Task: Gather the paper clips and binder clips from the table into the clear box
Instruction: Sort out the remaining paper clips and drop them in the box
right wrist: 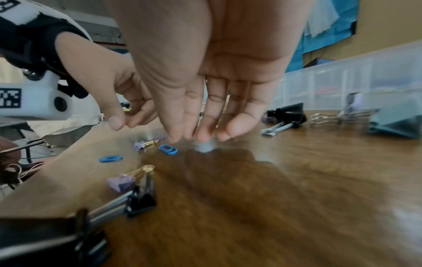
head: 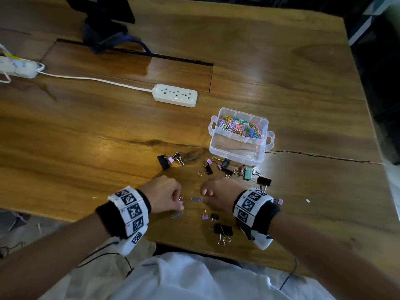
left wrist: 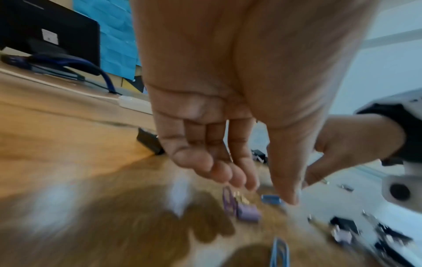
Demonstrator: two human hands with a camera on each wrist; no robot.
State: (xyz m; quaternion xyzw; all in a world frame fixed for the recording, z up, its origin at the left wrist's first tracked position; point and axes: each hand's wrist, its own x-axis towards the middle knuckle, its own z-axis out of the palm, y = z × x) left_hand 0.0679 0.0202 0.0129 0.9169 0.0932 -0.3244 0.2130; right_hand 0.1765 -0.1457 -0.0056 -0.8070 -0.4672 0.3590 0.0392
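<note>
The clear box [head: 257,155] stands right of centre, with several coloured paper clips [head: 240,127] in its far compartment and a bare near one. Black and purple binder clips [head: 224,230] lie scattered between the box and the table's near edge. My left hand [head: 179,202] hovers with loosely bent fingers over a small purple binder clip [left wrist: 247,213], holding nothing. A blue paper clip [head: 197,199] lies between my hands, and another blue paper clip [head: 177,214] lies nearer me. My right hand [right wrist: 194,138] points its straight fingers down just above the wood, empty, beside that first blue clip [right wrist: 168,149].
A white power strip [head: 175,95] with its cable lies behind the box. A dark monitor stand [head: 104,29] with a blue cable sits at the far left. A teal binder clip [head: 248,173] and black ones [head: 264,181] lie close to the box's front wall.
</note>
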